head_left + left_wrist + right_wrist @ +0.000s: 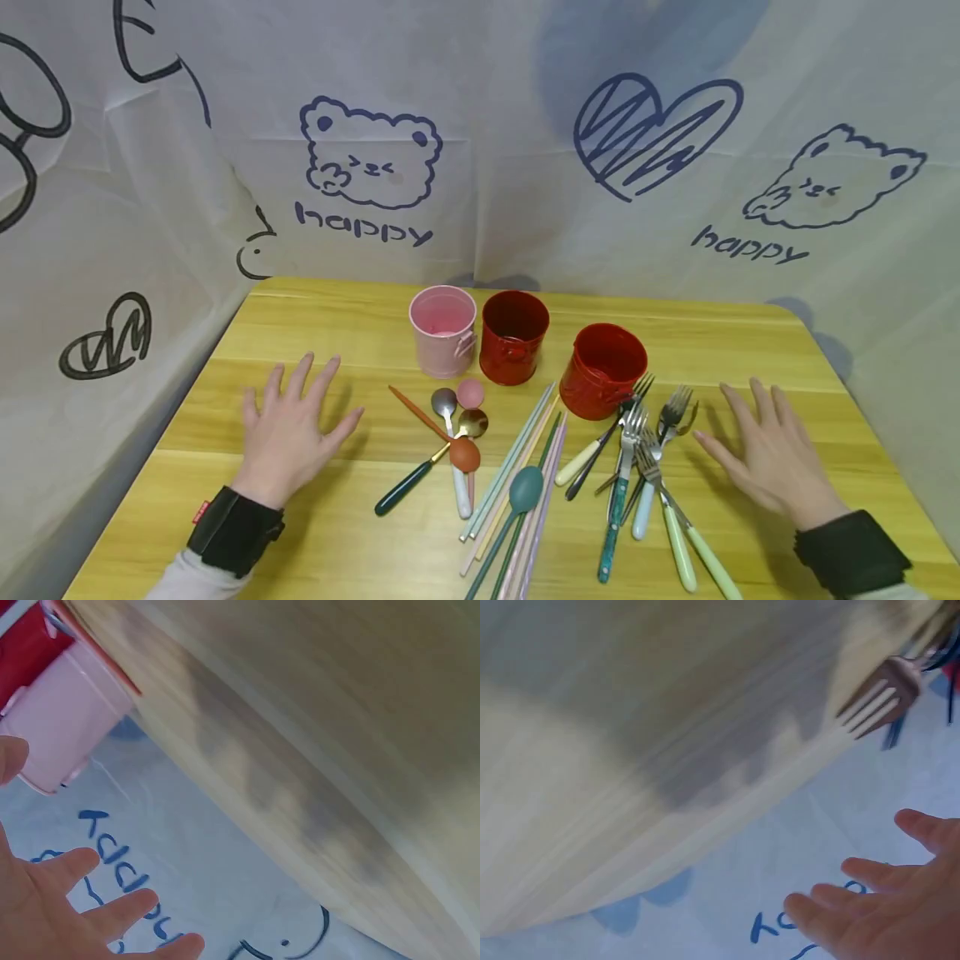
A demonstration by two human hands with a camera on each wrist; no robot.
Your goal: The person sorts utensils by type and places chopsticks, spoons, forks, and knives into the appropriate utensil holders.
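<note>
Forks (pixel 647 467) lie in a loose, overlapping group just left of the right hand (pixel 776 458), whose fingers are spread wide; spoons (pixel 444 403) lie nearest the left hand (pixel 287 437), its fingers likewise wide and its thumb set apart. Whether either hand touches the table (pixel 360 567) cannot be told. Black bands (pixel 236 532) circle both wrists. Fork handles are teal, light blue, pale green and cream, among others. Several spoons cross one another, among them an orange one and one with a dark green handle. Between spoons and forks, chopsticks (pixel 513 454) fan toward the near edge, a teal spoon (pixel 526 489) lying across them. Beyond stand a pink bucket (pixel 444 354) and two red buckets (pixel 510 362), the right one nearer the forks. Behind hangs a white cloth (pixel 525 208) with drawn bears and hearts.
</note>
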